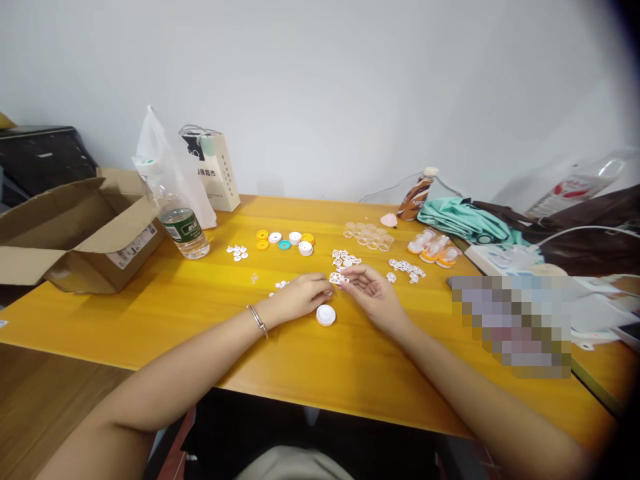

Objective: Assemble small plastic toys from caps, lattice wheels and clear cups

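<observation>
A small white plastic piece with cut-out holes (336, 278) is pinched between the thumb and fingertips of my right hand (375, 297). Close by on the left, the fingers of my left hand (306, 297) are curled together; what they hold, if anything, is hidden. Just below both hands, a round white lid-like part (326, 315) lies on the table. Beyond my right fingertips is a cluster of similar white cut-out pieces (345, 259), with a second cluster (407, 269) farther right. Several small white parts (279, 288) lie beside my left hand, partly covered by it.
Yellow, white and blue round parts (285, 245) stand behind my left hand. Clear rings (369, 235) and orange-based clear domes (434, 249) sit back right. A water bottle (184, 230) and cardboard box (105, 247) are left; a power strip (493, 257) and brown drink bottle (417, 195) are right.
</observation>
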Demonstrator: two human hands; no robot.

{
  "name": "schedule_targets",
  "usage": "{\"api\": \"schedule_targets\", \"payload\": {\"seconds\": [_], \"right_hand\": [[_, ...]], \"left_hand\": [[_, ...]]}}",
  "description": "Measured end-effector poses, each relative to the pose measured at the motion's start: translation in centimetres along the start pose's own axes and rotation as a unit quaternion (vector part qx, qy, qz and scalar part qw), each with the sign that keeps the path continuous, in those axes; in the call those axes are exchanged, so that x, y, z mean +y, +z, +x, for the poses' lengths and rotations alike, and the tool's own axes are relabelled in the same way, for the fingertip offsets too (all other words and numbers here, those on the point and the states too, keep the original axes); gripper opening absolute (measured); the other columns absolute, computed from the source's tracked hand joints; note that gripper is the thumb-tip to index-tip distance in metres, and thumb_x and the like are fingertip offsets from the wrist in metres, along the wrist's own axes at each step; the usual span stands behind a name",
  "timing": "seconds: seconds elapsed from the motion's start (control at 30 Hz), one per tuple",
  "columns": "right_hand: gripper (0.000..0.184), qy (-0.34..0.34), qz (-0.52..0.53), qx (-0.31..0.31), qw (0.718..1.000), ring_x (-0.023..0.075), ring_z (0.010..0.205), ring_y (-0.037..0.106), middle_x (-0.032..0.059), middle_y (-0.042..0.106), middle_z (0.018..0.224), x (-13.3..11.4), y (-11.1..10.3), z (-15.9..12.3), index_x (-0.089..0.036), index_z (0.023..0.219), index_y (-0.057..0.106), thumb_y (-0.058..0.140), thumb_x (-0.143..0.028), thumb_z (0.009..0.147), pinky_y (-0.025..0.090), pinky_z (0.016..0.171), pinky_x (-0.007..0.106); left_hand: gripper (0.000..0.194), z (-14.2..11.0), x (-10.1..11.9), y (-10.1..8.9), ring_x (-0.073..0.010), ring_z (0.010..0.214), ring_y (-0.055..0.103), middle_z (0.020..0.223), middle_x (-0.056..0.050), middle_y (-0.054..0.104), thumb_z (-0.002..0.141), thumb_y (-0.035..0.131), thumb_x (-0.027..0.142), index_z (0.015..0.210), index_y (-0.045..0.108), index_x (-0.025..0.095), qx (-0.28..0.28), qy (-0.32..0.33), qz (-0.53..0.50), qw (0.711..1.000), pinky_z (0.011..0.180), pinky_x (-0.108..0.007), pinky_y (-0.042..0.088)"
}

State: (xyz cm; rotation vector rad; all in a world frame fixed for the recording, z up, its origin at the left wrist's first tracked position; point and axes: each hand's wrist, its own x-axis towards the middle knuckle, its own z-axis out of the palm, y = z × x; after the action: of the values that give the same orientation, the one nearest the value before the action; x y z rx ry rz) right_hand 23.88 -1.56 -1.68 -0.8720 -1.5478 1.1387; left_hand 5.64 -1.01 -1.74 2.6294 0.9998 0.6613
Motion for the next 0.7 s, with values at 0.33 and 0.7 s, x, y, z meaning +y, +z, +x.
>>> {"api": "schedule_targets", "payload": {"seconds": [0.33,0.7], "right_hand": [[0.017,-0.020,0.024,-0.009,0.999,0.0118,0.079,0.058,0.0008,0.061,0.085,-0.7,0.2,-0.6,-0.023,0.088,0.058,0.066,-0.025,0.073,0.047,0.078,0.027],[0.020,0.045,0.052,-0.023,0.997,0.0115,0.077,0.059,0.0009,0.064,0.081,0.1,0.7,-0.5,-0.020,0.086,0.060,0.068,-0.026,0.069,0.048,0.079,0.028]], "left_hand": [[0.018,-0.8,0.0,-2.1,-0.0107,0.075,0.059,0.085,-0.005,0.064,0.076,0.060,0.020,0.093,0.059,0.012,0.132,-0.138,-0.302,0.934,0.070,-0.024,0.049],[0.019,-0.8,1.2,-1.6,-0.0125,0.079,0.061,0.089,-0.007,0.065,0.080,0.058,0.022,0.094,0.067,0.014,0.159,-0.077,-0.251,0.952,0.068,-0.025,0.051]]}}
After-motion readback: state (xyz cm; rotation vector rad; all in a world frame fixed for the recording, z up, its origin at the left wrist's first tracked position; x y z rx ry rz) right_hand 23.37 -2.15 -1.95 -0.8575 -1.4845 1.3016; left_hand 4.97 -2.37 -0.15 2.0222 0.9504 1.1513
